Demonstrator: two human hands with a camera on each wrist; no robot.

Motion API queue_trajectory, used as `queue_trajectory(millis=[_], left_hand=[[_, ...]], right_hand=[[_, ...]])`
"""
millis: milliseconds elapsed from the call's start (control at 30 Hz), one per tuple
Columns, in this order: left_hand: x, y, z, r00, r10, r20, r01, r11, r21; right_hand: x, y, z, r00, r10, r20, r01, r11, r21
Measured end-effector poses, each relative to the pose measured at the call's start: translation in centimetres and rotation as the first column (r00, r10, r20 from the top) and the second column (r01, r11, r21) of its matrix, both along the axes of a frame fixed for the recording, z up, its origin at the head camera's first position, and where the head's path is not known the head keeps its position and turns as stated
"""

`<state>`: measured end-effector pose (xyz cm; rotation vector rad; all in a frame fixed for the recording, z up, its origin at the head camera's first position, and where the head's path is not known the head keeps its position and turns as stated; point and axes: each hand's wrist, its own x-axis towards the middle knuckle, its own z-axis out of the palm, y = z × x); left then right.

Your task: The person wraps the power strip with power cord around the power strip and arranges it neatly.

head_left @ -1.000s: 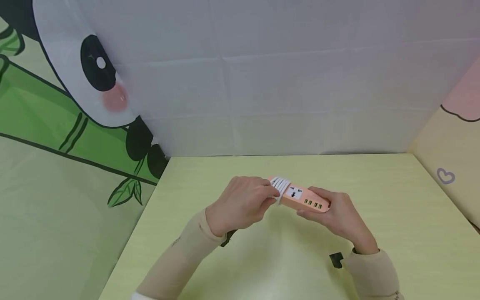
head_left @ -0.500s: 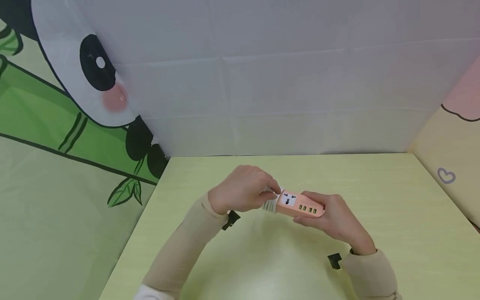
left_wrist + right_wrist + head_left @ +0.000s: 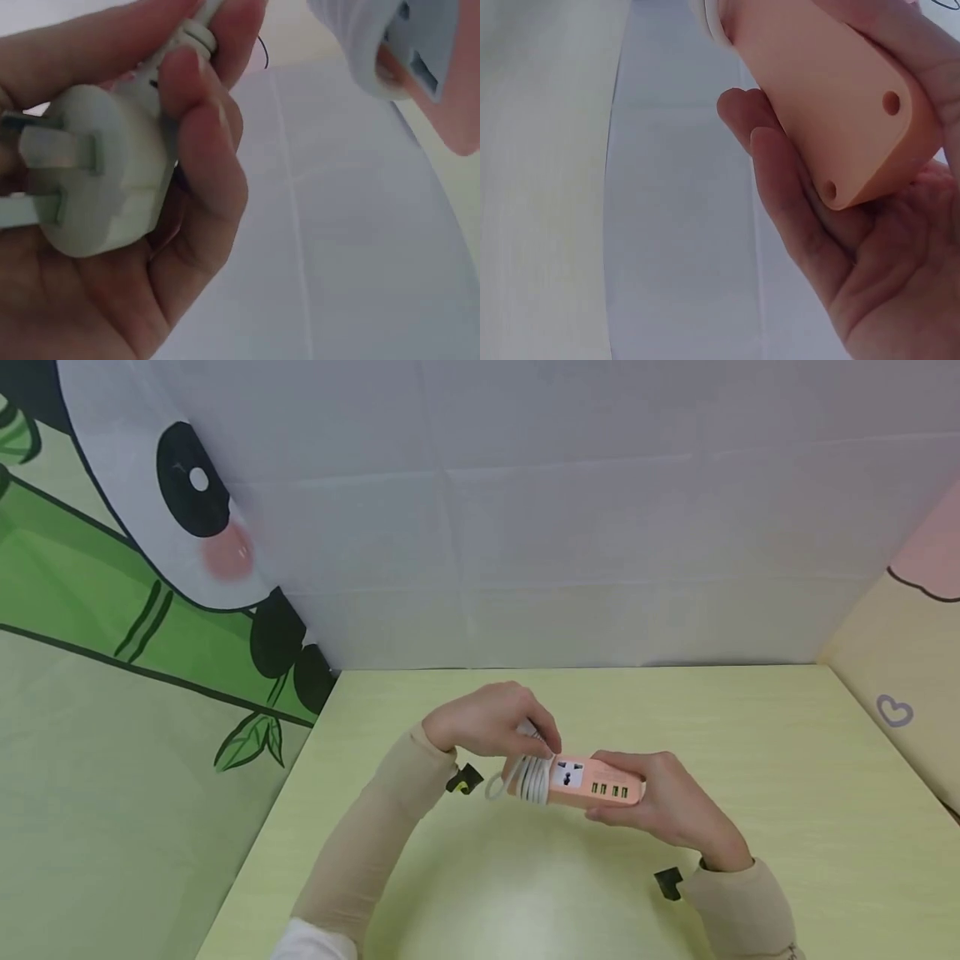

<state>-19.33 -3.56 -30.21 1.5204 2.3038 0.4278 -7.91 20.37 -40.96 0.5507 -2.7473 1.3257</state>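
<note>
A pink power strip (image 3: pixel 585 792), with one white socket panel and a row of USB ports, is held above the table. My right hand (image 3: pixel 671 797) grips its right end; the right wrist view shows the strip's plain underside (image 3: pixel 817 97) between thumb and fingers. White cord (image 3: pixel 534 779) is wound in several turns around its left part, and a small loose loop (image 3: pixel 495 787) sticks out at the left end. Over the wound part is my left hand (image 3: pixel 498 722). In the left wrist view its fingers pinch the white plug (image 3: pixel 112 172) at the cord's neck, metal prongs showing.
The pale yellow table (image 3: pixel 480 893) lies beneath both hands. A light grey backdrop (image 3: pixel 555 527) rises behind it, with printed panels on the left (image 3: pixel 90 777) and right (image 3: pixel 900 652). Small black pieces (image 3: pixel 668 883) show near both sleeve cuffs.
My left hand has risen toward the back of the table from the wound cord. The power strip and my right hand have shifted left and nearer, and the strip lies more level.
</note>
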Motion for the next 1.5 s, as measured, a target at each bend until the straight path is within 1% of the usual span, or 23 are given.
queue_trajectory(millis=[100, 167, 233, 333, 400, 500, 633, 733, 833, 900, 967, 1100, 1133, 1200, 1300, 1367, 1433, 1500], left_hand=[[-0.7, 0.0, -0.3, 0.997, -0.010, 0.080, 0.011, 1.000, -0.004], [-1.2, 0.0, -0.6, 0.991, -0.013, 0.134, 0.014, 1.000, -0.002], [-1.7, 0.0, -1.0, 0.982, -0.022, 0.186, 0.021, 1.000, 0.010], [-2.4, -0.1, -1.6, 0.964, -0.034, 0.263, 0.025, 0.999, 0.036], [-2.9, -0.3, -2.2, 0.952, -0.033, 0.306, 0.017, 0.998, 0.054], [-3.6, -0.6, -3.2, 0.928, 0.001, 0.372, -0.028, 0.997, 0.069], [-4.3, -1.2, -5.2, 0.892, 0.049, 0.449, -0.103, 0.990, 0.095], [-4.7, -1.6, -6.8, 0.871, 0.067, 0.487, -0.143, 0.982, 0.121], [-4.9, -2.0, -8.2, 0.852, 0.093, 0.515, -0.183, 0.975, 0.127], [-4.8, -2.2, -8.9, 0.841, 0.118, 0.528, -0.212, 0.970, 0.121], [-4.8, -2.4, -9.6, 0.826, 0.144, 0.545, -0.246, 0.962, 0.118], [-4.5, -2.7, -11.1, 0.792, 0.213, 0.572, -0.333, 0.936, 0.112], [-4.3, -2.8, -11.5, 0.782, 0.239, 0.576, -0.360, 0.927, 0.104], [-4.0, -2.9, -12.4, 0.769, 0.298, 0.565, -0.411, 0.908, 0.081], [-3.3, -3.0, -13.7, 0.739, 0.390, 0.550, -0.494, 0.868, 0.047], [-2.8, -3.0, -14.4, 0.724, 0.448, 0.525, -0.548, 0.836, 0.042], [-2.4, -3.0, -15.0, 0.704, 0.502, 0.502, -0.599, 0.800, 0.042], [-2.0, -2.8, -15.4, 0.704, 0.543, 0.458, -0.629, 0.776, 0.046]], right_hand=[[0.0, -0.2, -0.1, 1.000, 0.025, 0.018, -0.025, 0.999, -0.025], [-0.1, -0.3, -0.3, 0.999, 0.045, 0.030, -0.044, 0.998, -0.034], [-0.2, -0.4, -0.5, 0.997, 0.065, 0.037, -0.064, 0.997, -0.044], [-0.4, -0.4, -0.7, 0.996, 0.088, 0.034, -0.086, 0.995, -0.053], [-0.5, -0.3, -0.9, 0.995, 0.098, 0.033, -0.095, 0.993, -0.066], [-0.8, -0.3, -1.1, 0.993, 0.112, 0.043, -0.108, 0.990, -0.089], [-1.0, -0.3, -1.4, 0.989, 0.130, 0.068, -0.121, 0.985, -0.122], [-1.1, -0.3, -1.6, 0.986, 0.143, 0.081, -0.131, 0.982, -0.138], [-1.3, -0.3, -1.8, 0.984, 0.156, 0.083, -0.144, 0.980, -0.137], [-1.5, -0.3, -1.9, 0.982, 0.167, 0.082, -0.155, 0.979, -0.135], [-1.7, -0.3, -2.1, 0.981, 0.173, 0.083, -0.161, 0.978, -0.132], [-2.2, -0.1, -3.0, 0.978, 0.175, 0.109, -0.157, 0.975, -0.159], [-2.4, -0.1, -3.4, 0.978, 0.174, 0.119, -0.154, 0.975, -0.163], [-2.7, -0.1, -4.3, 0.973, 0.183, 0.139, -0.157, 0.971, -0.179], [-3.1, -0.2, -5.9, 0.965, 0.195, 0.173, -0.160, 0.968, -0.195], [-3.4, -0.3, -6.8, 0.959, 0.201, 0.197, -0.160, 0.965, -0.208], [-3.7, -0.4, -7.5, 0.953, 0.199, 0.228, -0.148, 0.964, -0.221], [-3.9, -0.5, -8.0, 0.946, 0.197, 0.256, -0.139, 0.964, -0.229]])
